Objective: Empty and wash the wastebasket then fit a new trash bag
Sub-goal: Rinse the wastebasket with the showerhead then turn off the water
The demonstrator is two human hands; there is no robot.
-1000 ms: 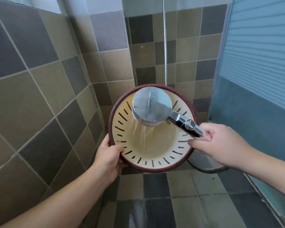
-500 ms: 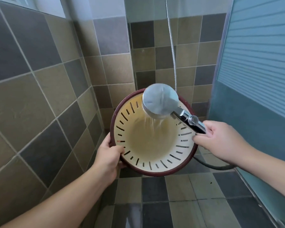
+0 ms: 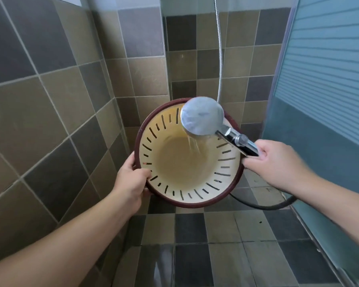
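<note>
The wastebasket (image 3: 187,195) is cream inside with dark slots and a maroon rim, tilted with its mouth facing me above the shower floor. My left hand (image 3: 131,179) grips its left rim, thumb inside. My right hand (image 3: 278,162) grips the chrome handle of a shower head (image 3: 202,116), which hangs over the basket's upper right rim. Thin streams of water fall from it into the basket, whose bottom looks wet and yellowish.
Tiled walls close in on the left and behind. A frosted glass door (image 3: 323,90) stands at the right. The metal hose (image 3: 220,59) hangs from above, and a dark hose (image 3: 263,206) loops over the wet tiled floor (image 3: 216,245).
The shower head has shifted right and up across the basket's mouth, from the upper middle to the upper right rim. My left hand keeps its hold on the rim.
</note>
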